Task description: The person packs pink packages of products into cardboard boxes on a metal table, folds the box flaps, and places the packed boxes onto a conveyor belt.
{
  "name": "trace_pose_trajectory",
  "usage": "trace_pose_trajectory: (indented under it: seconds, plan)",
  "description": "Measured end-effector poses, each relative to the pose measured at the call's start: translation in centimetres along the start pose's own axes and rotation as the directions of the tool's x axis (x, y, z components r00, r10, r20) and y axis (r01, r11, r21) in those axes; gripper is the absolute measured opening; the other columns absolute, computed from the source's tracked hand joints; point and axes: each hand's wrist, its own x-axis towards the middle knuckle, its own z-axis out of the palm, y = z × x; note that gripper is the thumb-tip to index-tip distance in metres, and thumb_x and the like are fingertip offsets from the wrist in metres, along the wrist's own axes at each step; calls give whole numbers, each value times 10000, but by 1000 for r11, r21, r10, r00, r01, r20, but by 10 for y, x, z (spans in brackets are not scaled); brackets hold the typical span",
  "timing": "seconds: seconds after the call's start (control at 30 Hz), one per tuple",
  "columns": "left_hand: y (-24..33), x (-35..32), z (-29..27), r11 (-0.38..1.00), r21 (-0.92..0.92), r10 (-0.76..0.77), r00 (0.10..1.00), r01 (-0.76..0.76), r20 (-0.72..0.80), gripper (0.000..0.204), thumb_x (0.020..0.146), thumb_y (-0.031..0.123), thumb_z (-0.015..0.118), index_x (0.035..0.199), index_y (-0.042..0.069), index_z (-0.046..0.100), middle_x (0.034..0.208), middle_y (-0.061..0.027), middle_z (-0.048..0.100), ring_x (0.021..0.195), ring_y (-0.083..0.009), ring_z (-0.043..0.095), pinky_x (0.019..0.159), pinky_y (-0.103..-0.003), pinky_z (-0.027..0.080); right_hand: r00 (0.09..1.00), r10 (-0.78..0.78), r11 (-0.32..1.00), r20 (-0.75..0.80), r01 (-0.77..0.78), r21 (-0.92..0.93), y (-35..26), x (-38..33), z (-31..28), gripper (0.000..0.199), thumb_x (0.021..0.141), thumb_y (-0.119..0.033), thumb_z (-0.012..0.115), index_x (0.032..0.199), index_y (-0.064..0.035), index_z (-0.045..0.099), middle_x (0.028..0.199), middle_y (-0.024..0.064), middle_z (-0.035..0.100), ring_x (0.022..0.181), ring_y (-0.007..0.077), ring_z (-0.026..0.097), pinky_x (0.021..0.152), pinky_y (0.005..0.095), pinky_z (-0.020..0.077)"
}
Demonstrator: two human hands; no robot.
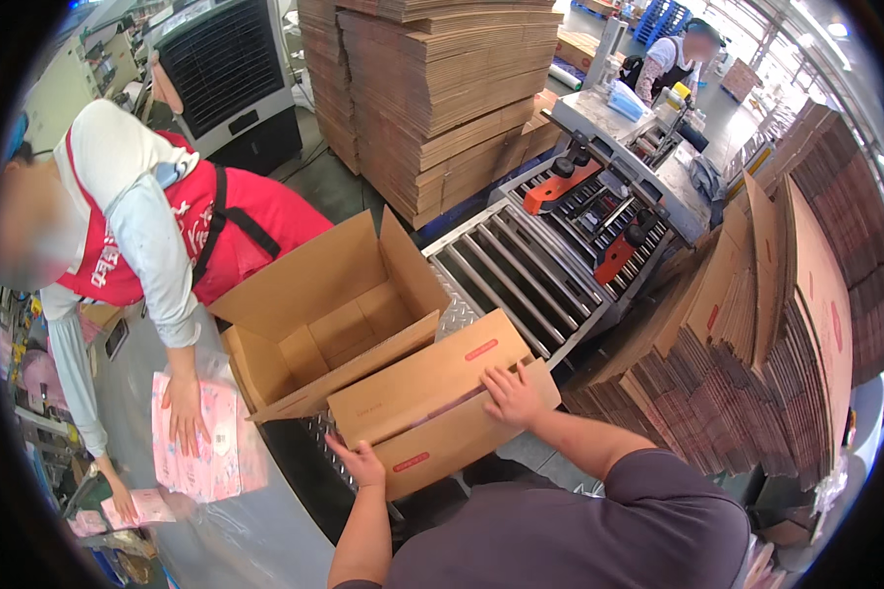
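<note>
In front of me lies a brown cardboard box (432, 393), its two long top flaps folded nearly together with a narrow gap between them. My right hand (513, 396) rests on the top flaps near the right end, fingers spread. At the left end, my left hand (359, 463) touches the box's side, fingers stretched out rather than wrapped round. Just beyond it stands a larger open carton (329, 324) with raised flaps; the inside that shows is bare cardboard.
A roller conveyor (521, 275) leads to a box-sealing machine (609, 187). At left, a co-worker in a red apron (250, 211) presses pink packs (221, 442) on a grey table (201, 540). Flattened cartons stand in stacks behind (452, 88) and at right (717, 344). Another person (670, 69) is farther back.
</note>
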Motion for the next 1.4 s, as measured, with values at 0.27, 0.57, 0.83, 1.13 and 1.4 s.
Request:
trace_pose_trajectory:
  seconds: [0.27,0.57,0.83,1.13,1.4]
  plan:
    - [16,-39,44,941,-260,-224,975,216,-1,595,1045,244,436,1517,-22,190,1511,-216,346,1332,-315,417,1102,-386,341,974,-226,973,23,225,42,89,31,-37,694,840,-469,630,1434,-153,460,1396,110,493,1275,323,466,1076,532,307]
    - [108,-65,161,863,-222,-464,886,453,5,668,1065,363,373,1556,47,47,1558,-218,247,1367,-332,376,1103,-421,354,748,602,772,279,-635,35,231,85,-26,754,897,-614,486,1422,-78,416,1160,191,569,1090,347,557,912,477,458]
    - [196,-45,330,882,-275,-387,921,383,44,689,1061,338,370,1547,15,4,1544,-271,237,1358,-364,383,1089,-446,374,864,361,933,350,-337,-131,316,125,-39,738,933,-655,361,1552,-270,251,1607,109,199,1487,384,124,1130,702,57]
    - [248,87,519,941,-271,-169,977,200,133,694,1034,224,419,1564,58,4,1535,-297,276,1366,-420,389,1120,-444,327,872,402,915,280,-394,-85,430,176,-23,645,943,-630,388,1526,-371,292,1618,20,214,1500,334,139,1091,766,70]
    - [239,-6,408,980,-15,-90,508,199,857,620,1031,345,462,1490,-43,311,1536,-231,351,1435,-317,333,1167,-351,260,769,639,767,22,-635,-90,448,157,-37,633,943,-555,454,1485,-232,397,1579,90,282,1477,337,201,1145,669,144]
